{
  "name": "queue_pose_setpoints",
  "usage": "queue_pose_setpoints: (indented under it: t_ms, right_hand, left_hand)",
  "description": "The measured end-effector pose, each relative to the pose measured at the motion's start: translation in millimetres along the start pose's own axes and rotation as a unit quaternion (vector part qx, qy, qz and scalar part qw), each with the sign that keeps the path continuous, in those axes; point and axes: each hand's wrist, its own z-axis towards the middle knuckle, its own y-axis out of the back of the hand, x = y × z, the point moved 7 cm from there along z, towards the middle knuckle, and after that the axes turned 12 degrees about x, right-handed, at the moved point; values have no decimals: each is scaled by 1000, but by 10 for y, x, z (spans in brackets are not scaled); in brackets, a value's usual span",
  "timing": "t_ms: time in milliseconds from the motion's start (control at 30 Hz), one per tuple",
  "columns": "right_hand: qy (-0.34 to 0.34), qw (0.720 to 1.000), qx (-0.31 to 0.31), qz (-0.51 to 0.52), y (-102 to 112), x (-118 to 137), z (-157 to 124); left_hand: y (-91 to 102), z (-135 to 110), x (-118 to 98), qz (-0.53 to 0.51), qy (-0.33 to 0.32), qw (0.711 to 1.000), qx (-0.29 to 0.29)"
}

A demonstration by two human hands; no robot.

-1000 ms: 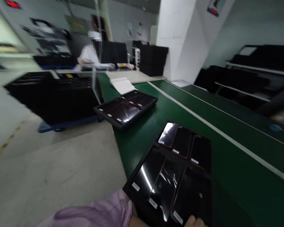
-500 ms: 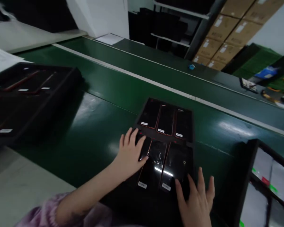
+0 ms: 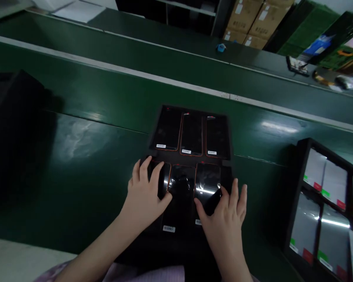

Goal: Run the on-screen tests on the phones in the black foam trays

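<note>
A black foam tray (image 3: 191,159) holds two rows of dark smartphones with orange-red edges and small white labels. My left hand (image 3: 142,194) lies over the left front phone (image 3: 165,174), fingers spread, thumb near its right edge. My right hand (image 3: 225,219) spans the right front phone (image 3: 207,176), its thumb at the left edge and its fingers at the right edge. Between my hands, the middle front phone (image 3: 179,199) lies uncovered. The back row shows a left phone (image 3: 167,127), a middle phone (image 3: 191,133) and a right phone (image 3: 217,137).
To the right stands another black tray (image 3: 297,188) with several pale-covered flat items bearing green and red tabs. A dark tray (image 3: 23,98) sits at the left. Beneath is a green bench (image 3: 106,156). Cardboard boxes (image 3: 244,17) and green crates (image 3: 306,27) are behind it.
My right hand has moved from the tray's front right corner onto the right front phone. My left hand stays over the left front phone. The camera view has shifted right and down.
</note>
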Motion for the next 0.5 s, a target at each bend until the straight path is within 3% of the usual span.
queue_pose_setpoints:
  t_ms: [133,400,500]
  right_hand:
    - [8,1000,2,6,16,33,12]
    - [-4,1000,7,29,4,22,-7]
    - [23,999,16,31,35,62,30]
  left_hand:
    - [-6,5,2,-2,35,999,13]
    - [39,41,-5,-22,17,1000,2]
    - [50,59,-34,-14,32,999,9]
